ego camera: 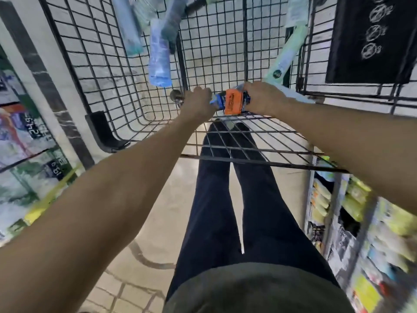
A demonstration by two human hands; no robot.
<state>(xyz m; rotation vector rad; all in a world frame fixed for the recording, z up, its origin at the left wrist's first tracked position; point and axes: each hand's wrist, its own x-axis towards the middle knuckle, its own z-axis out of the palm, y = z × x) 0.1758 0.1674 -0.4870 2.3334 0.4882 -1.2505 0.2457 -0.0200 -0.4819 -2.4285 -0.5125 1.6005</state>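
Both my arms reach forward over a black wire shopping cart (108, 71). My left hand (198, 102) and my right hand (262, 99) grip the two ends of a small orange and blue package (233, 102) held just above the cart's near edge. The package's ends are hidden inside my fingers. Inside the basket lie a clear blue bottle (159, 53), a teal tube (128, 26) and a pale green tube (286, 55).
A folded wire flap (255, 143) spans the cart's near end above my legs. A black printed panel (370, 37) hangs on the wire at the upper right. Store shelves with goods stand at the left (29, 154) and the right (372, 233). Tiled floor lies below.
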